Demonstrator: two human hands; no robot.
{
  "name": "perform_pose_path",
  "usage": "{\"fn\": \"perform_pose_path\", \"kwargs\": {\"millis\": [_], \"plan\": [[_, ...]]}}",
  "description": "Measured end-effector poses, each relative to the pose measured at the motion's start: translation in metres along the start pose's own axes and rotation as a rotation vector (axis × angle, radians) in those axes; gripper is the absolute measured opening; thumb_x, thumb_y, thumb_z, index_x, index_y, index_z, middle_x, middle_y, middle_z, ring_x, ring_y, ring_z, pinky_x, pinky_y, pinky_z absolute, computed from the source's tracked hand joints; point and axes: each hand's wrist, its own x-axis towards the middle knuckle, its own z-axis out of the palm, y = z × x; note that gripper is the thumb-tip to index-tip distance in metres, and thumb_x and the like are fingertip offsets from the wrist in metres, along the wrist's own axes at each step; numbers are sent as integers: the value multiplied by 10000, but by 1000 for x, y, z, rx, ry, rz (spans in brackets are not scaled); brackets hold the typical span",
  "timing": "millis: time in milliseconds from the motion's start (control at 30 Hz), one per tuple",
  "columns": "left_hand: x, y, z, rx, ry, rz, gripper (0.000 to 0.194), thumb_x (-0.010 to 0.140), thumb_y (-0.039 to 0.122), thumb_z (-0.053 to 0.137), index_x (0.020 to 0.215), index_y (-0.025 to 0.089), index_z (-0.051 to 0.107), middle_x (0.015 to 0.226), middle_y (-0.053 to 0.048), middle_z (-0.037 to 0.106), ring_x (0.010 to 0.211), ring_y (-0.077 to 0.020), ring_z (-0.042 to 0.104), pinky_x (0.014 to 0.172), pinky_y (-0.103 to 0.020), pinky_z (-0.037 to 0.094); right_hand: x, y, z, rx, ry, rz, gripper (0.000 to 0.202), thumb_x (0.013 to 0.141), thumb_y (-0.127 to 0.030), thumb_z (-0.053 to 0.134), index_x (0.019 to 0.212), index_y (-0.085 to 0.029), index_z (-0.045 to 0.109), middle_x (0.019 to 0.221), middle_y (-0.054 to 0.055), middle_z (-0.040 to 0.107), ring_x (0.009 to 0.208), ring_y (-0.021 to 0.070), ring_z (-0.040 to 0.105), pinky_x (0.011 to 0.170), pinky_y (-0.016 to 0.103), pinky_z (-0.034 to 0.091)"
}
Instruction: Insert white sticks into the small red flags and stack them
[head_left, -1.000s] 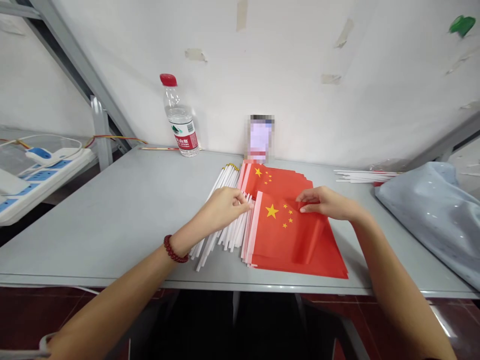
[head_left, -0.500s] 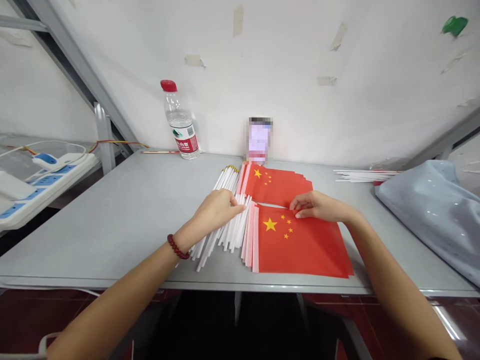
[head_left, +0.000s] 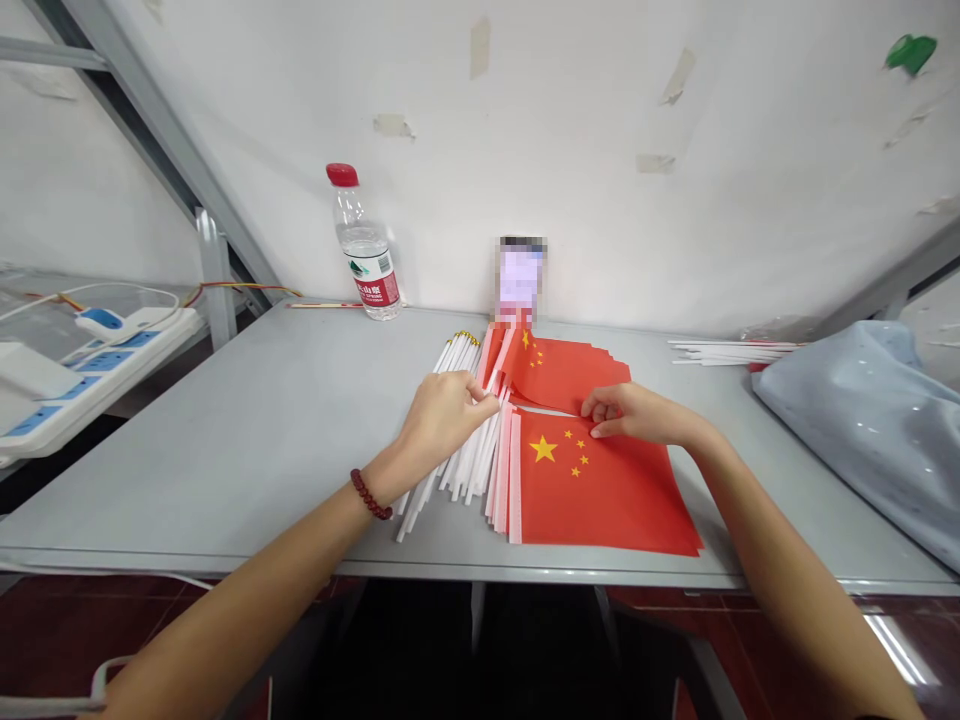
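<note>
My left hand point(head_left: 448, 412) pinches the near left corner of the top flag point(head_left: 541, 352) of the far stack. That flag's left edge is raised and bent over, baring the white hems beneath. My right hand point(head_left: 628, 412) rests where the two stacks meet, fingers loosely curled, thumb a little apart over the near stack; I see nothing between them. The near stack of red flags point(head_left: 607, 500) lies flat, yellow stars up, its white hems fanned on the left. A bundle of white sticks point(head_left: 471, 470) with gold tips lies under and beside my left hand.
A water bottle point(head_left: 373, 270) and a propped, blurred phone point(head_left: 520, 280) stand against the wall. More white sticks point(head_left: 727, 351) lie at the back right beside a pale blue bag point(head_left: 862, 420). A power strip point(head_left: 97, 370) is at the left. The table's front edge point(head_left: 450, 572) is near me.
My left hand has moved slightly right and up, and the top far flag's left edge has lifted and curled. My right hand has hardly moved.
</note>
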Motion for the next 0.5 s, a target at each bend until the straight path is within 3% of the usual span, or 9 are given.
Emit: {"fn": "perform_pose_path", "kwargs": {"millis": [67, 133, 267, 333, 433, 500], "plan": [[-1, 3, -3, -53, 31, 27, 141, 705, 281, 559, 611, 176, 571, 526, 14, 571, 537, -133, 529, 574, -255, 386, -2, 1, -4, -16, 13, 12, 201, 734, -326, 635, 878, -186, 634, 787, 39, 669, 726, 202, 616, 659, 327, 472], [-3, 5, -5, -122, 10, 83, 149, 736, 285, 562, 640, 171, 575, 503, 29, 569, 516, -115, 524, 586, -246, 405, -5, 2, -8, -41, 107, 23, 245, 767, -394, 620, 898, -188, 636, 840, 57, 680, 772, 219, 625, 699, 347, 475], [-10, 12, -5, -273, -82, 232, 169, 788, 297, 572, 685, 164, 587, 495, 40, 573, 473, -78, 499, 547, -212, 415, -8, -4, -12, 10, 614, -93, 441, 780, -477, 617, 1127, -210, 563, 1194, 97, 599, 1069, 261, 565, 821, 368, 468], [-13, 15, -6, -337, -123, 276, 167, 797, 300, 584, 705, 162, 602, 496, 40, 573, 446, -66, 481, 513, -202, 412, -8, -8, -11, 117, 752, -185, 493, 772, -469, 636, 1193, -234, 531, 1297, 78, 534, 1154, 260, 517, 860, 360, 461], [-15, 17, -8, -495, -196, 231, 163, 797, 322, 607, 814, 161, 630, 564, 20, 615, 465, -72, 519, 488, -199, 432, -6, -9, -10, 342, 846, -273, 291, 786, -444, 629, 953, -207, 649, 1023, 48, 658, 945, 230, 606, 797, 337, 476], [-14, 16, -11, -616, -234, 177, 194, 793, 320, 621, 909, 166, 639, 620, 6, 644, 489, -82, 549, 493, -208, 452, -6, -6, -14, 511, 1000, -334, 221, 776, -417, 645, 759, -196, 651, 758, 14, 642, 730, 181, 603, 694, 306, 474]]}}
